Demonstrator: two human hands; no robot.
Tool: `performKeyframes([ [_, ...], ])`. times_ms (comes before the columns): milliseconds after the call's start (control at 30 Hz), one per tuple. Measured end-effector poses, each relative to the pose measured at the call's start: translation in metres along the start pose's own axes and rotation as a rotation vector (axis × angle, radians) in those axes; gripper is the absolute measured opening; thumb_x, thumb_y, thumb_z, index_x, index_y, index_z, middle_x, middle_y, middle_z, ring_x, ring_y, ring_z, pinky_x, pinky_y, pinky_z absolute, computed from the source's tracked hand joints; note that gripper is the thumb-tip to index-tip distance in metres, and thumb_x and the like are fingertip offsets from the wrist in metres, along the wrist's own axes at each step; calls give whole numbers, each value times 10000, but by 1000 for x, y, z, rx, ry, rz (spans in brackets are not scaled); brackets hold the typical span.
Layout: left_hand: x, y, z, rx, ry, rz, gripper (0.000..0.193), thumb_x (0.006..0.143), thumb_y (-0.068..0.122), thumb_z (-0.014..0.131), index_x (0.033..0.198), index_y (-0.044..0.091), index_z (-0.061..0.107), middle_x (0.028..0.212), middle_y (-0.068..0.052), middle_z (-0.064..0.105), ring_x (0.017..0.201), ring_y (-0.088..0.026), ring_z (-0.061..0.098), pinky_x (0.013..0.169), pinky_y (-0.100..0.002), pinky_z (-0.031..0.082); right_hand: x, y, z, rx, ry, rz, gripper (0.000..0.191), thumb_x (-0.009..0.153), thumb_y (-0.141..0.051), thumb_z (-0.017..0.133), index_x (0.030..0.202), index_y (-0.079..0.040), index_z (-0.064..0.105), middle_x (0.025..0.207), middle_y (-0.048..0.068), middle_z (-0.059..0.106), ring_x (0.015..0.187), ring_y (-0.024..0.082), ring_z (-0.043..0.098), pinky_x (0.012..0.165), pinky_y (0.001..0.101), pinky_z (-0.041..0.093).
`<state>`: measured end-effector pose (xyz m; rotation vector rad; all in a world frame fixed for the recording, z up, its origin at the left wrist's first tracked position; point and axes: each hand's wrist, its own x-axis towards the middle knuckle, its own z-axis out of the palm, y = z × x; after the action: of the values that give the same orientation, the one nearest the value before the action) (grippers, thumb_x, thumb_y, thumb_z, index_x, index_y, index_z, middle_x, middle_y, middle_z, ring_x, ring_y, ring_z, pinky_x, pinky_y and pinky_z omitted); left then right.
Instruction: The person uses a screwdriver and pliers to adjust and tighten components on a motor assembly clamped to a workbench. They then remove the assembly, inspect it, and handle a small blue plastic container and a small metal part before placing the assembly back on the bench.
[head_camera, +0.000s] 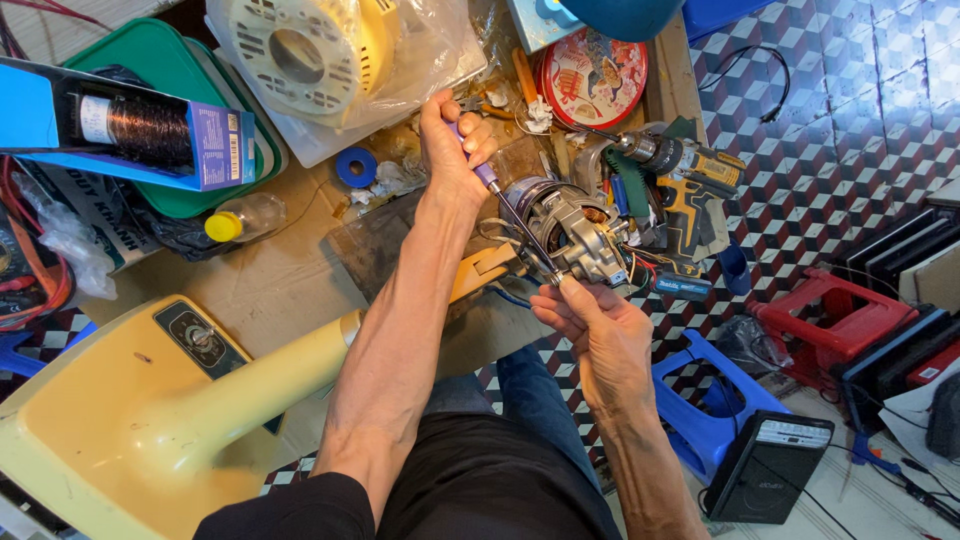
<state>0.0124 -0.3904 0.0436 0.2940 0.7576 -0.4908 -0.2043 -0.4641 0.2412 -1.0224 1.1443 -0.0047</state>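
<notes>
We count two hands, one screwdriver, one fan motor and one cordless drill at the middle, one round tin far, two plastic stools right, one bottle left.

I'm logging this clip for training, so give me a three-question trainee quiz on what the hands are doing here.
1. True or false: the left hand grips a purple-handled screwdriver.
2. Which does the right hand touch? A) the cordless drill B) the fan motor C) the yellow-capped bottle
3. Fill in: the screwdriver's tip points at the ____.

Key: 1 true; 2 B; 3 fan motor.
</notes>
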Motion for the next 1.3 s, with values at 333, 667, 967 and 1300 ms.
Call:
performKeyframes([
  [333,-3,-5,-22,-104,1,-68,295,899,251,595,673,184,416,565,9,414,397,-106,331,327,-266,250,-3,-7,-2,-19,-56,-4,247,931,-127,700,1041,94,689,983,216,751,856,259,765,834,352,646],
  [667,-4,0,-8,-123,-93,-113,338,894,243,612,627,197,409,537,19,390,385,-107,317,321,-267,241,0,-5,-4,9,-68,-28,241,945,-111,683,1042,109,676,986,229,744,851,272,764,813,352,647],
  [967,-8,3,-17,-301,-292,-166,407,963,237,600,605,206,409,538,29,391,402,-95,329,332,-245,261,2,2,-11,12,-77,-44,244,945,-117,689,1043,106,680,988,228,742,851,273,765,810,352,649],
  [1300,-12,34,5,-43,117,155,198,879,271,640,782,146,520,621,-34,504,479,-154,465,424,-289,358,-7,-25,-11,-216,-143,25,398,936,-235,633,1156,94,674,1008,160,781,839,222,782,759,327,649],
])
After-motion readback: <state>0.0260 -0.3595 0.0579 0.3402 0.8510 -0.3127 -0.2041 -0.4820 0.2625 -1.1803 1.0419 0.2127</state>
